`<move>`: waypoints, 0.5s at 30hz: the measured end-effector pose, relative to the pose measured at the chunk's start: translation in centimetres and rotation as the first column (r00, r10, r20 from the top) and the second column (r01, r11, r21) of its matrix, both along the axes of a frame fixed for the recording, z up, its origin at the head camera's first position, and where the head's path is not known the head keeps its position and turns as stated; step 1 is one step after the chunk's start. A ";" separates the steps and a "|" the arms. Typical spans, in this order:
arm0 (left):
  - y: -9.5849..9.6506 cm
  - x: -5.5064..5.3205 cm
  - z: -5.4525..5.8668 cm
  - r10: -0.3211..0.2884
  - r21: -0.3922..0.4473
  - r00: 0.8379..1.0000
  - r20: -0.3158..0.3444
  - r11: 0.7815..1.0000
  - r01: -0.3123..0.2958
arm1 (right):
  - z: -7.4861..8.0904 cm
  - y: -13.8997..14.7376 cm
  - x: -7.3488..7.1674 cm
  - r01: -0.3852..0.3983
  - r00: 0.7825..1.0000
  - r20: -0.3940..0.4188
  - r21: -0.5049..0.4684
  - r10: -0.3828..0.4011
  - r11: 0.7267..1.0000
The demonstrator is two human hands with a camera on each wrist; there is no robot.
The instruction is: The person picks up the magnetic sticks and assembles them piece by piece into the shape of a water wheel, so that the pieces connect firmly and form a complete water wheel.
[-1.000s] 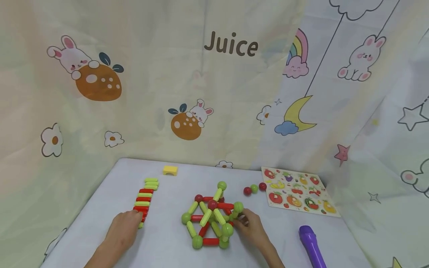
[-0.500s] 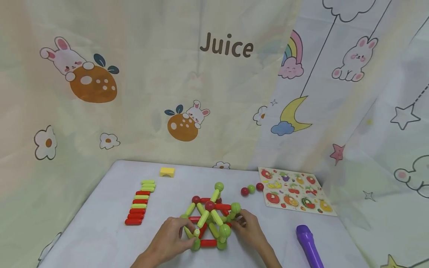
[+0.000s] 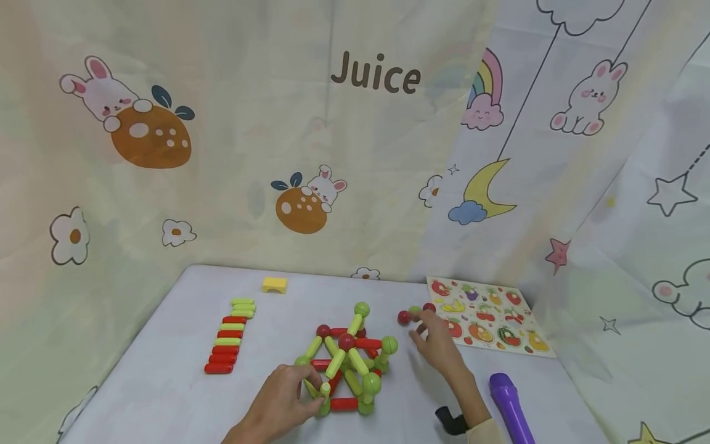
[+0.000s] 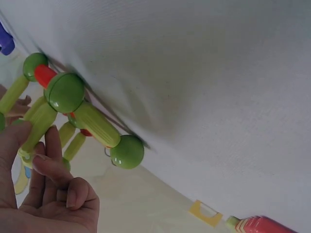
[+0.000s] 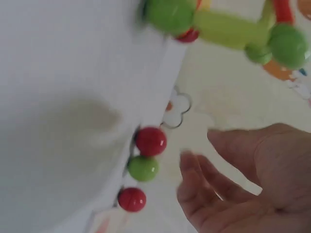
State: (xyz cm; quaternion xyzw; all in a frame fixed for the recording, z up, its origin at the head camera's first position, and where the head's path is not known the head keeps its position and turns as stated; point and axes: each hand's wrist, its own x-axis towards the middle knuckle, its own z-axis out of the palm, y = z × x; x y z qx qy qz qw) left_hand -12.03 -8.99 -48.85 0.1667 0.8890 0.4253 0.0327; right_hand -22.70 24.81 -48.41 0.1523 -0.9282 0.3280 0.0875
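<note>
In the head view, a magnetic structure of yellow-green and red rods joined by green and red balls stands mid-table. My left hand is at its front left corner, where thumb and fingers pinch an upright yellow-green rod over a green ball. Back right of the structure lie a red ball, a green ball and another red ball. Close to them is my right hand, fingers loosely bent with a gap between thumb and fingertips, holding nothing.
A row of red and yellow-green rods lies at the left. Behind it sits a yellow arch block. A fruit picture board lies at the back right, a purple toy microphone at the front right.
My left hand has brought a yellow-green rod from the row to the structure's front left corner. My right hand has let go of the structure and moved back and right to the loose balls.
</note>
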 end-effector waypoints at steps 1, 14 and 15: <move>-0.1 0.0 0.0 0.003 0.001 1.000 0.001 1.000 -0.003 | 0.1 0.1 -0.8 0.026 0.999 -0.043 0.045 -0.024 0.999; 0.2 0.2 -0.5 -0.019 0.000 0.998 0.057 1.000 0.019 | -2.3 1.4 -5.8 0.066 0.997 0.013 0.253 -0.071 0.965; 0.2 0.3 -0.5 -0.014 0.004 0.998 0.056 1.000 0.014 | -2.4 1.4 -6.0 0.063 0.997 0.027 0.257 -0.072 0.965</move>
